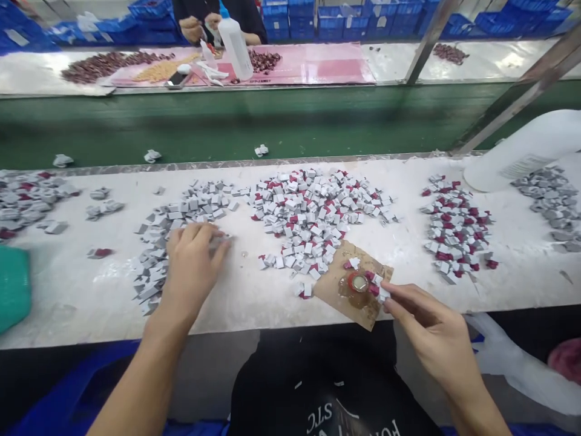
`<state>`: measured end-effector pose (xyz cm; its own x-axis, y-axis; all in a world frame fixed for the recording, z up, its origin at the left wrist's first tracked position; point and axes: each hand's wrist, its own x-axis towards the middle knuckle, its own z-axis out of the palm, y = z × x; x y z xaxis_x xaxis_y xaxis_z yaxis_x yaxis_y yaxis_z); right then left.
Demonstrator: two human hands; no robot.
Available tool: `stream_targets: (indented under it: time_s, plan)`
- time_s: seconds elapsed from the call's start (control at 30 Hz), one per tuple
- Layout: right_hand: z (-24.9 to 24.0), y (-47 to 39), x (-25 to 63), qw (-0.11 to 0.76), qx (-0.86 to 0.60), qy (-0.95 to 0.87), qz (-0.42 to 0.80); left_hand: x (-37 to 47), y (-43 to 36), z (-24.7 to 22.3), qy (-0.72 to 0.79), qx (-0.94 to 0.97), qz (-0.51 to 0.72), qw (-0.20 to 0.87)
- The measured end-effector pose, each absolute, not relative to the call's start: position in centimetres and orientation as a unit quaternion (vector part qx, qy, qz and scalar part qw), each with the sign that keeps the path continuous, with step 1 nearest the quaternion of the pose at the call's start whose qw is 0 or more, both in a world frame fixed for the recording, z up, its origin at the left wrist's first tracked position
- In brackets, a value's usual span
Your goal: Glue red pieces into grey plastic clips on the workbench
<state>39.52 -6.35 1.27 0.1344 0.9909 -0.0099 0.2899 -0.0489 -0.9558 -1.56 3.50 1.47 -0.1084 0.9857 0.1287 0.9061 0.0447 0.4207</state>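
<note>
My right hand (436, 327) pinches a small grey-and-maroon plastic part (382, 293) between thumb and fingertips. That part is beside a round red-rimmed cap (358, 282), which sits on a wet-stained piece of brown cardboard (333, 278). Another grey-and-maroon part (351, 263) lies on the cardboard behind the cap. On the left, my left hand (193, 260) is curled at the edge of a pile of grey plastic pieces (152, 266). Between its thumb and fingers a small grey piece (216, 241) partly shows. A large heap of grey-and-maroon parts (313, 212) spreads between my hands.
A white bottle (526, 151) leans in from the right beside another parts pile (458, 230). A green container (13, 287) stands at the left edge. Beyond the green divider (227, 121), another person's hands (200, 27) work behind a white squeeze bottle (236, 48). A metal post (426, 45) rises at right.
</note>
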Motion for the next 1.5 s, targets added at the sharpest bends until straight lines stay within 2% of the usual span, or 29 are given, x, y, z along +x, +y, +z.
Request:
stream_targets:
  time_s: [0.2, 0.4, 0.8, 0.9, 1.0, 1.1, 1.2, 1.3, 1.4, 1.5]
  plan:
    - [0.3, -6.5, 38.8, 0.454, -0.606, -0.53, 0.382, 0.9, 0.8, 1.1, 0.741, 0.584, 0.235, 0.235]
    - [0.1, -6.1, 38.6, 0.446, -0.598, -0.554, 0.368, 2.0, 0.2, 1.5, 0.763, 0.532, 0.207, 0.303]
    - [0.0, -5.6, 38.7, 0.449, -0.592, -0.567, 0.356, 2.9, 1.5, 1.4, 0.781, 0.522, 0.186, 0.287]
    - [0.2, -5.6, 38.7, 0.456, -0.59, -0.562, 0.357, 3.1, 0.8, 1.2, 0.782, 0.499, 0.236, 0.289]
    - [0.8, -5.7, 38.6, 0.471, -0.591, -0.537, 0.374, 4.8, -0.4, 1.9, 0.759, 0.472, 0.34, 0.293]
    - [1.4, -5.7, 38.4, 0.504, -0.569, -0.483, 0.435, 8.6, -1.5, 3.3, 0.67, 0.491, 0.396, 0.391]
    - [1.9, -5.3, 38.1, 0.541, -0.517, -0.422, 0.512, 13.1, -1.7, 4.2, 0.554, 0.486, 0.406, 0.54]
    - [2.1, -4.7, 37.7, 0.551, -0.483, -0.406, 0.546, 16.4, -1.1, 4.3, 0.466, 0.451, 0.41, 0.642]
    - [1.9, -4.3, 37.8, 0.556, -0.471, -0.406, 0.552, 17.9, -0.5, 4.0, 0.42, 0.431, 0.413, 0.684]
    - [1.5, -4.3, 38.1, 0.557, -0.476, -0.411, 0.543, 18.1, -0.2, 3.8, 0.425, 0.434, 0.408, 0.681]
